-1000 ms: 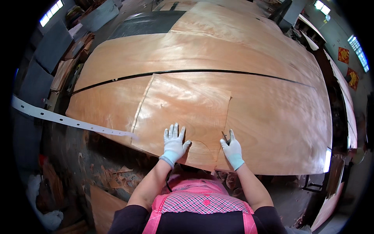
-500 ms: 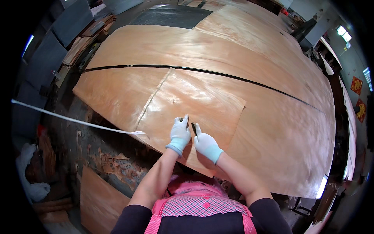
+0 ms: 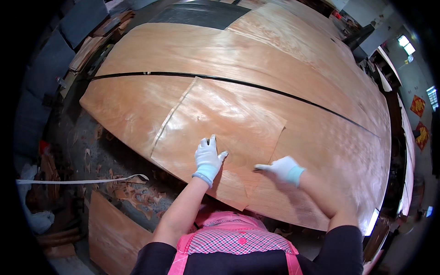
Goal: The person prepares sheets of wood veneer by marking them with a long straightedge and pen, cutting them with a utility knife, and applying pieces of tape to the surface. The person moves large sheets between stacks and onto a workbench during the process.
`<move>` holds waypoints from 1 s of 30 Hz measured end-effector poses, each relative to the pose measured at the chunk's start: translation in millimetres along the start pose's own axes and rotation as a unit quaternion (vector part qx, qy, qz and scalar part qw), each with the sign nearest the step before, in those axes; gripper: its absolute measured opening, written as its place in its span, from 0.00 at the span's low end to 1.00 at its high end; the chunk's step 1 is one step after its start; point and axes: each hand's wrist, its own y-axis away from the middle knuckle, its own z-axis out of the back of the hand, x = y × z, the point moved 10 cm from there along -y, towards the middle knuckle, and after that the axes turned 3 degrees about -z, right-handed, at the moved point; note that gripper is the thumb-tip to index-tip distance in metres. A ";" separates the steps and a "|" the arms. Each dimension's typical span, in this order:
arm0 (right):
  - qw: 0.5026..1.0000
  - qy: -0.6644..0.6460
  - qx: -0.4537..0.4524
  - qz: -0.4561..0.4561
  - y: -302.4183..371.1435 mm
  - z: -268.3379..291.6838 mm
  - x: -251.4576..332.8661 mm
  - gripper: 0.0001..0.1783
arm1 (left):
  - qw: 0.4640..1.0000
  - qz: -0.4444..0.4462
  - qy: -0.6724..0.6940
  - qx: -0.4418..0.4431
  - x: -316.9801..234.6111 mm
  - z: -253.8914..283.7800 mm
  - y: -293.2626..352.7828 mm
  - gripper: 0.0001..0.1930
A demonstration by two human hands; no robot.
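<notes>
A thin wood veneer sheet [image 3: 238,110] lies on a larger wooden panel [image 3: 330,183], with a narrow strip of tape [image 3: 176,107] along its left side. My left hand [image 3: 208,159], in a white glove with a light blue cuff, rests on the sheet with fingers and thumb spread. Right of it, near the sheet's right edge, my gloved right hand [image 3: 283,170] is low over the wood, somewhat blurred. Its closed fingers pinch a small dark tool [image 3: 258,170], mostly hidden by the glove.
A long black strip [image 3: 229,81] crosses the panels beyond the sheet. A dark sheet [image 3: 197,16] lies at the far side. To the left, a white band [image 3: 91,181] stretches above a floor with veneer scraps [image 3: 142,197]. A wooden board [image 3: 112,229] leans below.
My hands have parted: the right one moved right with the dark tool, while the left spread its fingers on the sheet. The white band's end has dropped away from the sheet's corner.
</notes>
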 end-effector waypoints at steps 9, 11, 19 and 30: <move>0.975 -0.037 -0.208 0.071 -70.3 62.1 7.1 0.34 | 0.997 0.067 0.009 -0.026 14.2 7.3 -5.5 0.56; 0.973 0.005 -0.211 0.092 -98.2 75.6 24.5 0.31 | 0.996 0.079 0.014 -0.034 16.0 9.0 -6.7 0.59; 0.952 0.098 -0.244 0.158 -121.2 76.7 28.6 0.24 | 0.997 0.055 0.034 -0.031 16.0 6.3 -10.8 0.55; 0.985 -0.028 -0.106 -0.136 -38.2 12.7 -9.2 0.41 | 0.967 -0.173 -0.182 0.046 -49.7 -28.4 3.1 0.35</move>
